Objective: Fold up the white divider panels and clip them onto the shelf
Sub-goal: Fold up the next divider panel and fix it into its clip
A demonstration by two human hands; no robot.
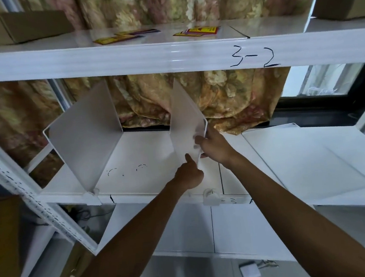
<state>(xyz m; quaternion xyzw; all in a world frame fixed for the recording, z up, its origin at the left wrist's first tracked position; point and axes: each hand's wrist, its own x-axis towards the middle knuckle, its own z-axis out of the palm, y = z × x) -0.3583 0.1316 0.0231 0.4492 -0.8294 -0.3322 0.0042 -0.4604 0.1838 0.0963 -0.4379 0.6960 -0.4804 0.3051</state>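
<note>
front clip: on the shelf lip, nearest of all.
left hand: just above the front clip; thumb pressed up the held panel's face, fingers curled at its lower front edge.
right hand: higher; thumb and fingers pinch that front edge.
held panel: upright, behind the front clip. Probably light, thin, slick and bendy; best held low, near the base.
standing panel: well left of the front clip.
flat panel: right of the front clip, unfolded.

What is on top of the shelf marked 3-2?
A cardboard box at the left and flat yellow-red packets near the middle lie on the shelf. The box is shut, hiding its contents.
</note>
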